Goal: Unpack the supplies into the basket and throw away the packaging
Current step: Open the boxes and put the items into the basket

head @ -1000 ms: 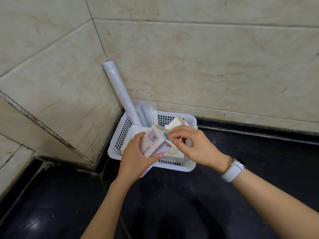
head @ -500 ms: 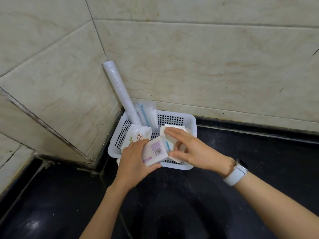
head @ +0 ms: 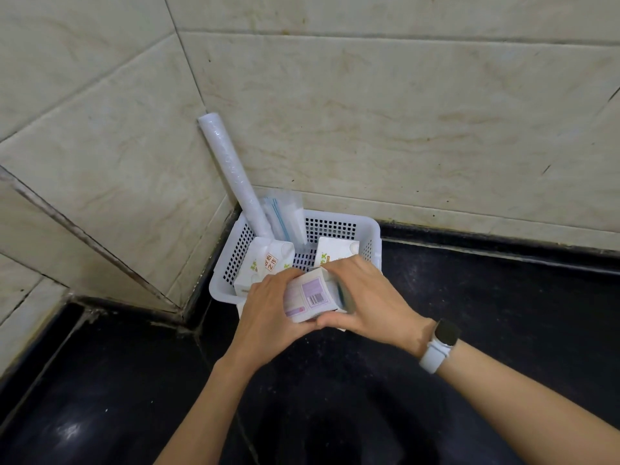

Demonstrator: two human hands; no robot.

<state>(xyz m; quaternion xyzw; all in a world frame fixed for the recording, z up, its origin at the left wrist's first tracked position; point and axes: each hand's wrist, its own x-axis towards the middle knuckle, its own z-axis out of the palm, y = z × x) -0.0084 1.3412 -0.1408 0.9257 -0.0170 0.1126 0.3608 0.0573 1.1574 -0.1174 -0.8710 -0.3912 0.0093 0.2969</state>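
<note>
Basket (head: pixel 375 229) middle free; tilted roll (head: pixel 231 172), cartons (head: pixel 265 263) left

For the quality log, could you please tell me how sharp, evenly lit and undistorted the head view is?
Head view: wide-angle bending curves the tile joints; the basket and box are sharp; a glare patch lies on the dark counter, with a deep shadow near the bottom centre.

Perforated white plastic basket (head: pixel 339 220), smooth printed cardboard box (head: pixel 310 295) with a barcode label, clear crinkled plastic around a white roll (head: pixel 231 172), glossy speckled black stone bench (head: pixel 486 297), polished beige marble-look wall tiles (head: pixel 385 129), matt white rubbery watch strap (head: pixel 432 355)
</note>
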